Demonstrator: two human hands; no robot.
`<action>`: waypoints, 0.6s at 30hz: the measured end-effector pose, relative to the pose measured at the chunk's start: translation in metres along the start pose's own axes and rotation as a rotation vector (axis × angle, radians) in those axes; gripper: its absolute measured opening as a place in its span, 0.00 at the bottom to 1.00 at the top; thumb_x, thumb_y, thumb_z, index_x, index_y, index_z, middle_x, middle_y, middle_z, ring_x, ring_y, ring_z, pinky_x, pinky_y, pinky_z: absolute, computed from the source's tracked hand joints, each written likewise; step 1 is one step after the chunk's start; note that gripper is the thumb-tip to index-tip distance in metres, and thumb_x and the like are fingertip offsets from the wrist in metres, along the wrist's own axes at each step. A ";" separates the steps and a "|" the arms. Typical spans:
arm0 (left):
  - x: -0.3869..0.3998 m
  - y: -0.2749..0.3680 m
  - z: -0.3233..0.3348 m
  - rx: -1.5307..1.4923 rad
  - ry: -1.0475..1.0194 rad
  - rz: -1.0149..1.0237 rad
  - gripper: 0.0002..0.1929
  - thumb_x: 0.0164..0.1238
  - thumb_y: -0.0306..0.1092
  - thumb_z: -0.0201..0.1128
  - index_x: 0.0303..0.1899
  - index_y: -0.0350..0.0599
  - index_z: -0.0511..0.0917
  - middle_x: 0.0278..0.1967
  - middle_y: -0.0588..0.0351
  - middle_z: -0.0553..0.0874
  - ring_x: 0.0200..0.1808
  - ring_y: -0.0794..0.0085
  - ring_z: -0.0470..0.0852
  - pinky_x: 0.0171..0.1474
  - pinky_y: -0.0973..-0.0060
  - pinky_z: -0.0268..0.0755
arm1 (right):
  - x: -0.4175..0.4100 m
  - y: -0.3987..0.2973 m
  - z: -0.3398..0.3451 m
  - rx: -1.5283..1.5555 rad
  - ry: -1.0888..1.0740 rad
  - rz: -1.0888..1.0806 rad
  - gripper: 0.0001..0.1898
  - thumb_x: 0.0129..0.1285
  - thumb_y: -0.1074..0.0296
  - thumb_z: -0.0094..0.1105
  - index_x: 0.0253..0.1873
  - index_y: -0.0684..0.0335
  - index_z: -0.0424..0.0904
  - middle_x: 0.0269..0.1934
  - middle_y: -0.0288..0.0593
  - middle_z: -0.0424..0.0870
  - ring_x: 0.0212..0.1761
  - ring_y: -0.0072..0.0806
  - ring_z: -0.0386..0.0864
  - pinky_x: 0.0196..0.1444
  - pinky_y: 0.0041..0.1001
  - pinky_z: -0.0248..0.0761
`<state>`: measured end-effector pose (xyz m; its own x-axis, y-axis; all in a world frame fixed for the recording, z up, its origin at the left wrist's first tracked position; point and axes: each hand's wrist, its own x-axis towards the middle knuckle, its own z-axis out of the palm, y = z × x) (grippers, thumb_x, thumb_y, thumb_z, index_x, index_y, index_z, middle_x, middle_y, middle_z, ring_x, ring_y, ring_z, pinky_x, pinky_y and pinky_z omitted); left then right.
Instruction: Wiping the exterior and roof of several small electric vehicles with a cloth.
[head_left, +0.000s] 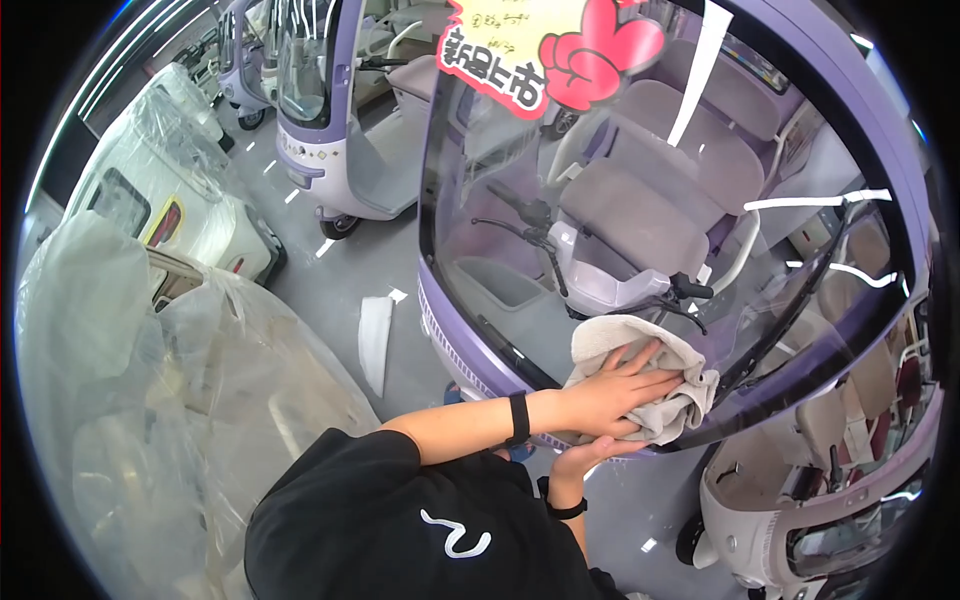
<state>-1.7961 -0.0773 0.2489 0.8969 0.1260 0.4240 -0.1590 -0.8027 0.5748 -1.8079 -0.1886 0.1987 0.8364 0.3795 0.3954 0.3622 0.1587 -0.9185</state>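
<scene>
My left hand (622, 397) lies with fingers spread on a beige-grey cloth (611, 337), pressing it to the lower part of a clear windshield (510, 285). Folds of the cloth bunch around my fingers. Just below, my right hand (589, 457) is at the windshield's lower edge, close under the left palm. Its fingers point right, and their grip is partly hidden. The windshield belongs to a purple electric tricycle (465, 360). Through the glass I see its handlebar (607, 285) and grey seat (637, 217). A wiper (787, 322) rests on the glass right of the cloth.
A bright sticker with writing (517, 67) is on the upper glass. Plastic-wrapped vehicles (225, 360) stand at left, another purple tricycle (315, 135) behind. A pale tricycle (750, 510) is close at lower right. A white curved piece (375, 345) lies on the grey floor (322, 277).
</scene>
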 end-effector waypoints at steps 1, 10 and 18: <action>0.000 -0.003 -0.008 0.003 0.008 -0.004 0.49 0.56 0.39 0.67 0.83 0.49 0.59 0.84 0.53 0.59 0.87 0.38 0.40 0.80 0.28 0.29 | 0.000 0.002 0.005 0.002 -0.009 -0.003 0.50 0.82 0.34 0.32 0.84 0.71 0.21 0.86 0.66 0.33 0.88 0.52 0.42 0.85 0.50 0.46; -0.031 -0.077 -0.114 -0.050 0.148 0.110 0.48 0.52 0.35 0.71 0.80 0.44 0.63 0.77 0.49 0.69 0.85 0.43 0.52 0.83 0.41 0.45 | 0.015 0.010 0.102 -0.162 -0.244 0.119 0.53 0.81 0.32 0.35 0.83 0.75 0.23 0.85 0.70 0.39 0.87 0.52 0.48 0.85 0.46 0.46; -0.111 -0.246 -0.219 -0.046 0.654 -0.109 0.50 0.49 0.35 0.68 0.80 0.36 0.60 0.81 0.31 0.57 0.82 0.34 0.55 0.82 0.36 0.45 | 0.048 -0.027 0.308 -0.622 -0.410 -0.576 0.52 0.76 0.40 0.55 0.87 0.66 0.36 0.86 0.69 0.35 0.89 0.63 0.34 0.86 0.57 0.31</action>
<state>-1.9470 0.2343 0.2138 0.4757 0.5449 0.6905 -0.1118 -0.7412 0.6619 -1.9042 0.1064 0.2407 0.2928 0.7042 0.6468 0.9286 -0.0480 -0.3681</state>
